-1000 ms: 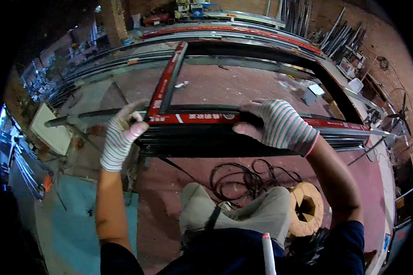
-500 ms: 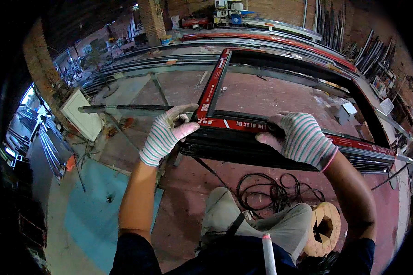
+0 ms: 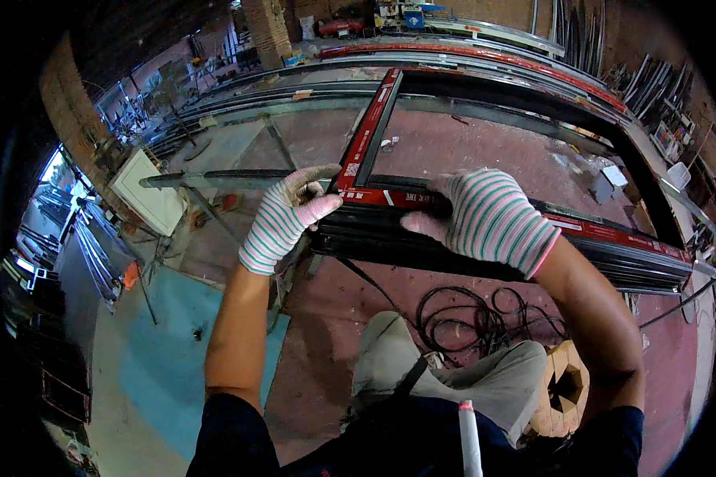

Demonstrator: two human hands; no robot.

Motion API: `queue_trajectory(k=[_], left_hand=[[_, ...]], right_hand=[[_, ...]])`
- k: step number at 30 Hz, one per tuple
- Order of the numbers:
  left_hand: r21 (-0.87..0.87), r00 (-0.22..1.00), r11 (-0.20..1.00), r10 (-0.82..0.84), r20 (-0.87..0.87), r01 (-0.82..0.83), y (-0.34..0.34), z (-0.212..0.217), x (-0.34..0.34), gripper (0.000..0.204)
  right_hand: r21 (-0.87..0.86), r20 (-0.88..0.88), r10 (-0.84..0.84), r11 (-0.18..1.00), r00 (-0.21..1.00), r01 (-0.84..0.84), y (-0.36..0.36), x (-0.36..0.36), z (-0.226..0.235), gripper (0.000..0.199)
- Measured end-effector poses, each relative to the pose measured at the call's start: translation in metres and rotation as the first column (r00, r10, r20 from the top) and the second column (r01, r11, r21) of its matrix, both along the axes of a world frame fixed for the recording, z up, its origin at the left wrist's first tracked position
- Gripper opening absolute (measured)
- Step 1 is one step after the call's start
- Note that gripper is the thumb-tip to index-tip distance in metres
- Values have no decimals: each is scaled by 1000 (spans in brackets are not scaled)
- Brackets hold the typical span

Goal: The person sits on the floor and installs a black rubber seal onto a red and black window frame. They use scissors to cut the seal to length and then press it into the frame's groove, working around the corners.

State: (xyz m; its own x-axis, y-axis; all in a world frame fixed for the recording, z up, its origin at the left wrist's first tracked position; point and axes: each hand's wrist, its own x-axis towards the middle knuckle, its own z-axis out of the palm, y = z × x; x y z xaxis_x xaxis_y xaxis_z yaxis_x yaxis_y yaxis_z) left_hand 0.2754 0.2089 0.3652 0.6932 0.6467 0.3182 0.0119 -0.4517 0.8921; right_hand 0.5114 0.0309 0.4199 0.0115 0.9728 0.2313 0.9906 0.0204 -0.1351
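Note:
A large black rectangular window frame (image 3: 370,131), with red printed film along its top faces, lies flat in front of me. My left hand (image 3: 286,219), in a white glove with green and pink stripes, is closed at its near left corner, thumb and forefinger curled against the edge. What lies inside that curl is partly hidden. Farther right along the near rail (image 3: 597,230), my right hand (image 3: 489,219), gloved alike, grips over the top. Its thumb is on the near side, and the other fingertips are mostly hidden.
A metal support bar (image 3: 223,179) runs left from under the frame. Coiled black hose (image 3: 477,322) and a wooden spool (image 3: 565,389) lie by my legs. Long metal profiles (image 3: 294,95) stretch behind. A white panel (image 3: 147,191) leans at left, near a blue sheet (image 3: 167,358) on the floor.
My right hand has slid left along the near rail, closer to my left hand. The left hand keeps its place at the corner. The view has shifted slightly.

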Motion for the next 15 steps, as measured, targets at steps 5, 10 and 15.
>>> queue_trajectory(k=[5,10,15], left_hand=[[-9,1000,1000,20,-5,-20,-4,1,-2,54],[104,998,992,63,26,-66,-4,-3,2,52],[746,969,618,155,193,-248,-31,7,26,48]], right_hand=[[-29,-198,24,999,980,-30,2,0,0,55],[-174,-190,-109,982,976,76,7,-1,10,55],[-107,-229,-53,994,972,29,2,1,2,54]])
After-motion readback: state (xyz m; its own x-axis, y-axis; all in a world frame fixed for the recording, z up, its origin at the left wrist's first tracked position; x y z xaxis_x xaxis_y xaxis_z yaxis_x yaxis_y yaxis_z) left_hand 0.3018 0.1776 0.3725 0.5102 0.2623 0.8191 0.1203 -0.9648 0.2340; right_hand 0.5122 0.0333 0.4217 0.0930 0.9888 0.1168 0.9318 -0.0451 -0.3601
